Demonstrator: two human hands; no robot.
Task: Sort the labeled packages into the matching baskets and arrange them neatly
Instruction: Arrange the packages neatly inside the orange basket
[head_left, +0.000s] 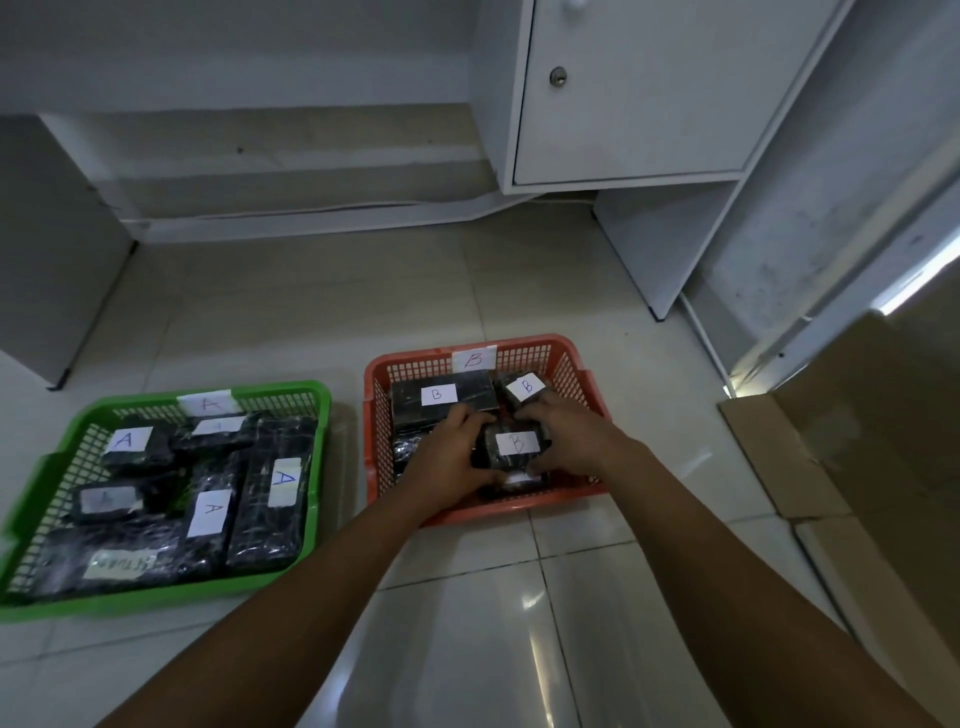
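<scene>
Both hands, left hand (451, 451) and right hand (570, 439), grip a small black wrapped B-labelled package (514, 446) inside the orange plastic mesh basket (378, 410). Left of them, the green plastic mesh basket (62, 441) holds A-labelled black packages (270, 483).

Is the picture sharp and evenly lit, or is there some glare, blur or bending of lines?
Head view: dim overall; glare on the floor tiles; bright strip at right; cabinet edges bow from the wide lens; labels in the green basket look smeared, the package label reads B.
</scene>
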